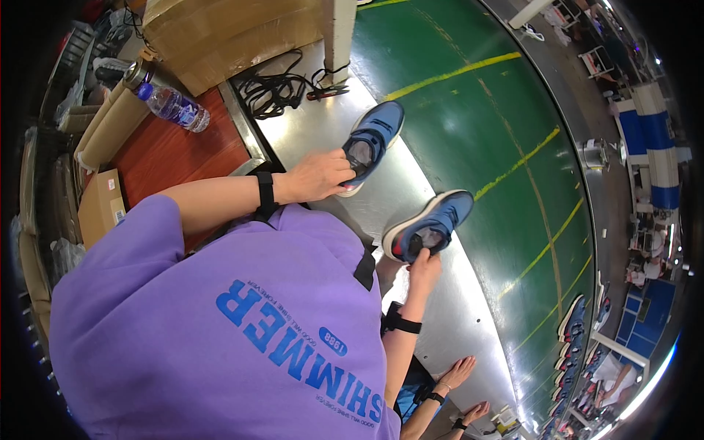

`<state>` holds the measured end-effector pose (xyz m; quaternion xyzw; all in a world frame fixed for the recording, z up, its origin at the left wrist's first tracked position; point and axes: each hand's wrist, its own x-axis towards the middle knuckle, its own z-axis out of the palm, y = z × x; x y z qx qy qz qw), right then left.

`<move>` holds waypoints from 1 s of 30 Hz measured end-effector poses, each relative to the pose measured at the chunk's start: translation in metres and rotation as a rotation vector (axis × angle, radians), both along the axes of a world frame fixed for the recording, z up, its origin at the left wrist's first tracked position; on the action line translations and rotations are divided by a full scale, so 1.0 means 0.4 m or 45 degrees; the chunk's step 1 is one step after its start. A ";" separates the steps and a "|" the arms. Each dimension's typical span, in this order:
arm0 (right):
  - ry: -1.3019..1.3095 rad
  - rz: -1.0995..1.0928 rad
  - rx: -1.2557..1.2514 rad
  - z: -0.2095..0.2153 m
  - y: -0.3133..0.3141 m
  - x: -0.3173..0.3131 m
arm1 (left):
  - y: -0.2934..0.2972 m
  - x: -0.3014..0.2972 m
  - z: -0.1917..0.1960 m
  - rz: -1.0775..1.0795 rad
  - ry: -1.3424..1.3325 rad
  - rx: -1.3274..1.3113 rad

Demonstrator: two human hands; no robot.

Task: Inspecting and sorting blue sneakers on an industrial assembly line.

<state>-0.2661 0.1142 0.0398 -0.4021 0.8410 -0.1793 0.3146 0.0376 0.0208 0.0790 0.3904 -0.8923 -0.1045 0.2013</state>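
My left hand [320, 176] is closed on the heel end of a blue shoe [378, 128] with a white sole. That shoe lies over the metal ledge, its toe toward the green belt. In my right hand [424, 270] is a second blue shoe [445, 215], gripped at the heel collar, with a red patch at the heel. This one also points its toe at the belt, nearer the right. Something pale and crumpled shows inside both shoes. Parts of the fingers of each hand are hidden by the shoe collars.
A green belt [469, 110] with yellow lines runs beyond the metal ledge [469, 308]. Black cords [275, 92] lie by a white post [339, 37]. On the red-brown tabletop [183, 154] lies a water bottle [172, 106]. Another person's hand [458, 372] rests on the ledge. Several shoes [568, 352] line the belt.
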 end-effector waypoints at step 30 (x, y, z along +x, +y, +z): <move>0.181 1.277 -0.495 0.069 -0.258 0.415 | -0.132 -0.040 -0.010 0.112 0.162 -0.055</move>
